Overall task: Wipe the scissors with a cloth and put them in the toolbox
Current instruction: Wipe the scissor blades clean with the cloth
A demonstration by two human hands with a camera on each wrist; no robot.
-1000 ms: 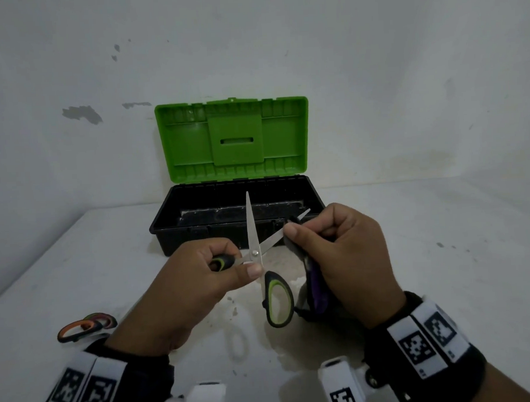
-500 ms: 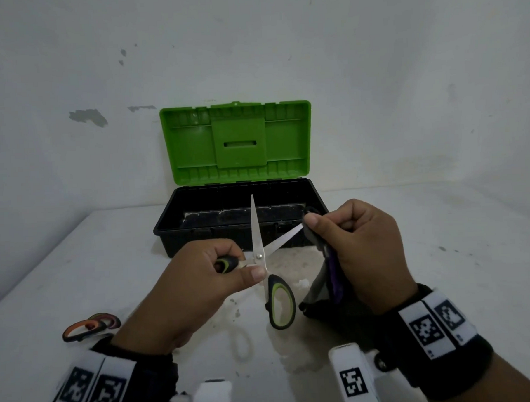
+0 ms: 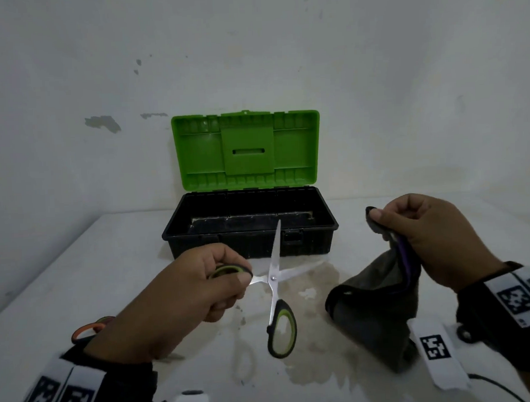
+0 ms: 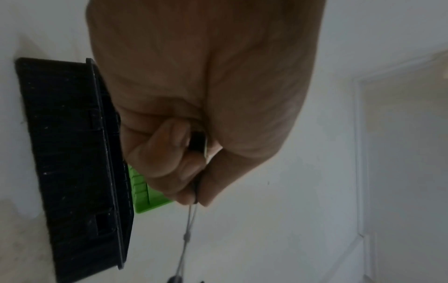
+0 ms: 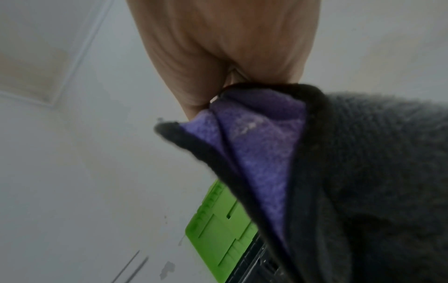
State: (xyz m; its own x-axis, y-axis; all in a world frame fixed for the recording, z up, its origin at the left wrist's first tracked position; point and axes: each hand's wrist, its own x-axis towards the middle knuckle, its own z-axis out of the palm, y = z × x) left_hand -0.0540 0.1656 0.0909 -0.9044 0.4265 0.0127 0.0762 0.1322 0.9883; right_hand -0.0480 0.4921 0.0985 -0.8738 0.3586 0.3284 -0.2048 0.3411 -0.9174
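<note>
At frame centre the left hand (image 3: 183, 298) grips one handle of the splayed scissors (image 3: 274, 279), exposing both blades for wiping; the right hand (image 3: 426, 239) pinches the cloth (image 3: 374, 305) aside, before the open toolbox (image 3: 250, 244).

Orange-handled second pair of scissors (image 3: 90, 327) at near left: mostly hidden behind left wrist, blades unseen. Green-and-black-handled steel scissors (image 3: 274, 279): one handle loop buried in left hand (image 3: 183, 298). Dark grey and purple cloth (image 5: 339, 172): cut by right-wrist frame edge. Left-wrist view blurred.
</note>
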